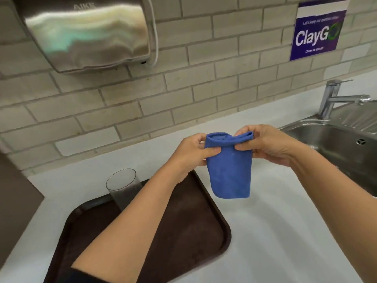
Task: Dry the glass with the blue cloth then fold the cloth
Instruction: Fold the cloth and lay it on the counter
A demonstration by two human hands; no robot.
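Head view: white counter, tiled wall.

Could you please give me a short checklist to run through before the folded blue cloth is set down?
1. Both hands grip the folded blue microfibre cloth at its top edge, left hand and right hand: ok.
2. Cloth hangs clear above the white countertop: ok.
3. Edges line up neatly: not ok, the top is bunched open.
4. Clear drinking glass stands upright on the brown plastic tray, away from the cloth: ok.
5. Glass fully dry: cannot tell.
6. Bare counter beneath the cloth for laying it down: ok.
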